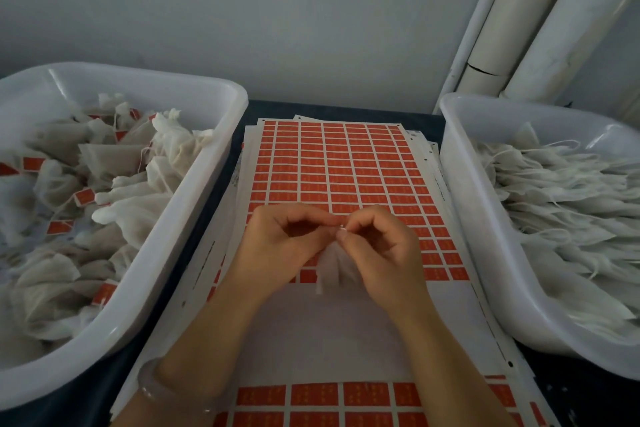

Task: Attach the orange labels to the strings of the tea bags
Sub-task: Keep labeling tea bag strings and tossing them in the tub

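Head view showed a grey wall (277, 10) behind a dark table (221, 180), with pale pipes (519, 28) running up at the right. Two white tubs flanked the work. The left tub (138, 78) held a loose heap of labelled tea bags (131, 211), orange tags showing among them. The right tub (457, 184) held plain tea bags (561, 204) lying more or less in one direction, strings trailing, no tags visible.

Between the tubs lay a stack of sheets, the top label sheet (346, 163) covered in rows of orange labels, with a bare white band nearer the person and more orange rows below it.

Above that sheet, the left hand (277, 243) and right hand (384, 246) met fingertip to fingertip, fingers curled and pinching. A single tea bag (330, 267) hung blurred beneath them, between the palms. At the pinch sat a small pale speck (341, 227); whether it was string or label could not be told. A clear bracelet (166, 392) circled the left wrist.
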